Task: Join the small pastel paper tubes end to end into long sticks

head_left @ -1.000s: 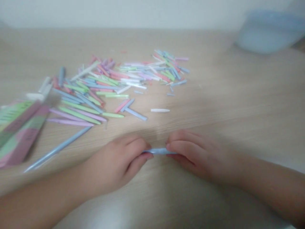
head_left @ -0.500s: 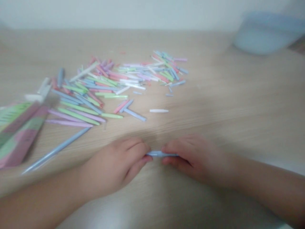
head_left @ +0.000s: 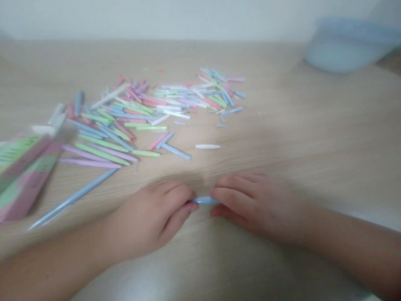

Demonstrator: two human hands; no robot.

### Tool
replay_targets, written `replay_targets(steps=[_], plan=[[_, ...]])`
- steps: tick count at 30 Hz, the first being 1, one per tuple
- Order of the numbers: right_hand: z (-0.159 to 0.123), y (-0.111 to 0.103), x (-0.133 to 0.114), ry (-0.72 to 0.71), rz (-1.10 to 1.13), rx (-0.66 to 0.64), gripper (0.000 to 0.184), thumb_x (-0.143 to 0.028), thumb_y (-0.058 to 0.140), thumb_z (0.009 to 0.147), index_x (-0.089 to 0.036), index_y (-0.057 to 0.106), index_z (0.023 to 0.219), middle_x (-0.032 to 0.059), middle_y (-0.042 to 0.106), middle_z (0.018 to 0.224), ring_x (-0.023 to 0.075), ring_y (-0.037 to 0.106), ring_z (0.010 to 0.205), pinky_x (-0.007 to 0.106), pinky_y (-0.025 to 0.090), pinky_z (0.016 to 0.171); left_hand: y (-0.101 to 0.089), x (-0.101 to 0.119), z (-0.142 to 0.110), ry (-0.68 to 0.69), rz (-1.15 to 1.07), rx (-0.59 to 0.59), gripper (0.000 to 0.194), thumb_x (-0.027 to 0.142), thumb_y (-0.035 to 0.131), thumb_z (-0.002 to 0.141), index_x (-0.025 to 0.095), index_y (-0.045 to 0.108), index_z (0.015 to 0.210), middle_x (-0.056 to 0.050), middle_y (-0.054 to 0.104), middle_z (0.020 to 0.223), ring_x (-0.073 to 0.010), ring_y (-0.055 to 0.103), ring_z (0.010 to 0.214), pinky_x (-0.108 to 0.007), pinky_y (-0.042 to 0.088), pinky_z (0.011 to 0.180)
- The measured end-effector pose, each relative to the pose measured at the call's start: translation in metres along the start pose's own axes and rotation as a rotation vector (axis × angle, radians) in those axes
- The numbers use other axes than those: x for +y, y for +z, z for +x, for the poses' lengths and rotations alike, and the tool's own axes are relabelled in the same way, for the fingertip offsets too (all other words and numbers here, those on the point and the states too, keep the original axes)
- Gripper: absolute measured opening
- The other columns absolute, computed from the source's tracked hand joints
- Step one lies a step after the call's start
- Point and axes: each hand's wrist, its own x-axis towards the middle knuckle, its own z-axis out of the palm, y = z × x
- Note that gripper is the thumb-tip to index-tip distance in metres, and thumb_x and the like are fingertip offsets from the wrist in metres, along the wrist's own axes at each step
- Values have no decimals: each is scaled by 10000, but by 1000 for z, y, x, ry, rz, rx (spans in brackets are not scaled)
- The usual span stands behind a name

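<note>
On the near part of the worktop (head_left: 294,125), a slim blue tube (head_left: 205,200) lies level between the person's 2 hands. The left hand (head_left: 153,215) pinches 1 end and the right hand (head_left: 257,207) clasps the other, leaving a short stretch bare in the gap. Whether it is 1 piece or 2 joined, I can't tell from here. If the hands pushed out of line, I'd expect the tube to bend or slip; a sharp tug could flick a loose part into the pile of coloured pieces (head_left: 140,108), where it would be hard to pick out. The long blue rod (head_left: 73,198) beside the left forearm (head_left: 62,263) might roll if brushed.

At the far right stands a pale blue bin (head_left: 344,52), blurred, its contents hidden. By the left edge is pink-and-green packaging (head_left: 34,188), perhaps 2 boxes; white pieces (head_left: 58,117) lie at its far end, inside or merely against it, I can't say.
</note>
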Motion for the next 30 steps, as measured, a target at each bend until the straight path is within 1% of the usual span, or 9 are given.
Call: replay_targets(steps=[2, 4, 7, 13, 18, 22, 26, 28, 30], plan=[[-1, 0, 1, -72, -68, 15, 240, -250, 508, 1105, -166, 727, 1052, 78, 776, 975, 237, 719, 857, 376, 557, 740, -1, -1, 0, 11, -1, -20, 208, 306, 473, 1087, 224, 645, 1002, -18, 680, 860, -203, 678, 815, -315, 487, 709], [0, 1, 0, -91, -96, 12, 327, -245, 432, 1129, -166, 727, 1013, 70, 778, 924, 231, 716, 814, 374, 551, 710, -1, -1, 0, 22, 9, -26, 220, 312, 468, 1090, 223, 644, 992, -17, 676, 845, -202, 675, 796, -313, 483, 696], [3, 4, -3, -8, -82, -35, 386, -301, 395, 1144, -175, 718, 973, 64, 781, 893, 224, 719, 786, 368, 540, 690, -1, 0, -1, 26, 23, 1, 231, 304, 465, 1090, 219, 643, 968, -18, 672, 832, -200, 671, 774, -308, 474, 674], [7, 5, -11, 178, 17, -130, 296, -366, 553, 1088, -217, 666, 859, 25, 749, 788, 211, 693, 697, 354, 473, 615, 3, 5, -2, 20, 45, 42, 233, 285, 480, 1079, 212, 639, 925, -18, 661, 812, -197, 660, 756, -303, 468, 660], [9, 2, -13, 317, 166, -123, 321, -380, 608, 1054, -229, 628, 771, -2, 694, 682, 185, 628, 605, 338, 407, 542, 5, 5, -1, 12, 68, 44, 263, 310, 461, 1090, 214, 657, 944, -25, 678, 826, -203, 671, 783, -309, 483, 682], [9, -1, -12, 400, 314, -115, 353, -388, 634, 1042, -228, 619, 728, -17, 661, 654, 150, 572, 557, 304, 369, 499, 4, 5, 1, 10, 32, 13, 247, 314, 470, 1089, 215, 668, 978, -26, 688, 849, -206, 682, 807, -313, 493, 704], [6, -3, -9, 371, 378, -132, 256, -392, 662, 1030, -227, 688, 835, -18, 681, 709, 162, 619, 627, 299, 422, 548, 2, 3, 2, -17, -45, -8, 213, 296, 475, 1085, 228, 666, 1019, -13, 703, 875, -193, 688, 815, -309, 491, 721], [5, -2, -8, 334, 361, -123, 168, -380, 686, 1016, -223, 714, 964, -5, 724, 810, 181, 667, 710, 310, 476, 614, 0, 1, 1, -39, -81, -10, 204, 300, 480, 1086, 236, 667, 1032, -3, 709, 877, -184, 690, 808, -306, 485, 720], [4, 0, -7, 267, 299, -98, 156, -359, 662, 1031, -218, 718, 1068, 22, 761, 936, 204, 705, 804, 329, 520, 683, -2, 0, 1, -50, -115, -31, 214, 310, 473, 1092, 241, 671, 1051, 2, 718, 886, -180, 696, 818, -307, 486, 731]])
